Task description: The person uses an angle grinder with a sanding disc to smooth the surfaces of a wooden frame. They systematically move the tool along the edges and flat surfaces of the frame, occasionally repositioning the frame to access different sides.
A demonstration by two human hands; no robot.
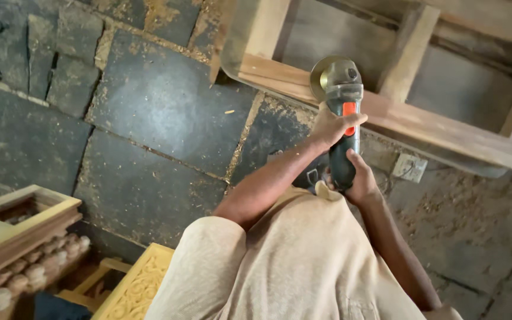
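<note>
Both hands, left hand [330, 125] and right hand [360, 181], grip an angle grinder [343, 112] against a wooden frame [434, 127]. Beside the frame, a socket box [410, 168] lies on the sawdust-strewn stone floor [149, 118]; carved panels [140, 284] sit well away.

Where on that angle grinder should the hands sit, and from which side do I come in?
Grip the angle grinder by its dark rear handle, coming from the tail end, away from the disc. The sanding disc sits at the far end on the wooden frame, so the slim body is the safe part. The right hand wraps the tail; the left hand steadies it near the orange switch.
</note>
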